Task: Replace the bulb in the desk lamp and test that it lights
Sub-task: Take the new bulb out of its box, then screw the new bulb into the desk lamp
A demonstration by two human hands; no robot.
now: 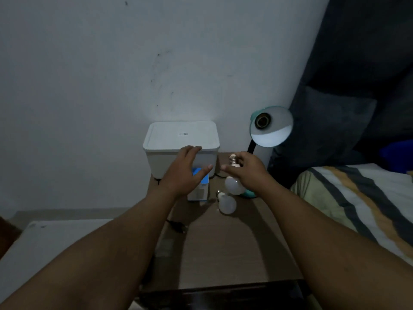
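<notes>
A teal desk lamp (271, 126) stands at the back right of a small wooden table (223, 247). Its shade faces me and the socket inside is empty. My right hand (248, 170) holds a white bulb (233, 185) with its metal screw base pointing up, below and left of the shade. A second white bulb (226, 203) lies on the table just in front of it. My left hand (186, 170) hovers with fingers spread over a blue and white bulb box (199, 190), holding nothing.
A white lidded container (181, 142) sits at the back of the table against the wall. A black plug and cord (178, 227) lie on the table. A bed with a striped cover (357, 202) is on the right, dark cushions behind it.
</notes>
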